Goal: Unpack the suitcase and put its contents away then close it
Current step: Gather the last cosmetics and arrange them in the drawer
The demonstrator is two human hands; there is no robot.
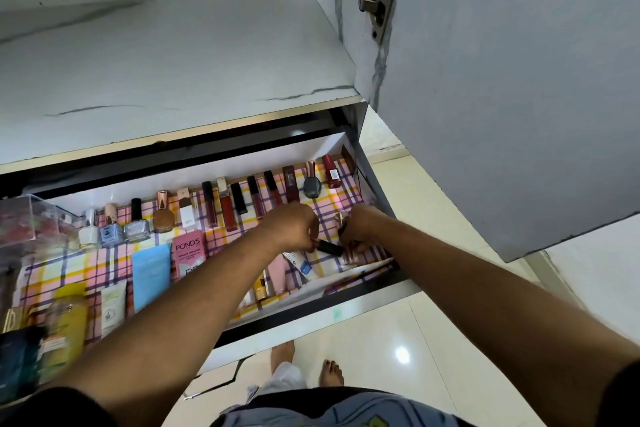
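Observation:
Both my hands reach into an open drawer (349,291) lined with pink checked paper. My left hand (294,227) pinches one end of a small black tube (329,247), a lipstick or similar. My right hand (360,227) holds several cosmetic sticks, one with a rose-gold cap (340,218), beside the black tube's other end. A row of lipsticks and nail polish bottles (221,204) lies along the drawer's back. Tubes and a pink Pond's pack (188,253) lie nearer the front. The suitcase is out of view.
A grey shelf (166,69) sits above the drawer. An open cupboard door (502,97) hangs at the right. A clear plastic box (31,218) stands at the drawer's left end. My bare feet (330,373) stand on glossy floor tiles below.

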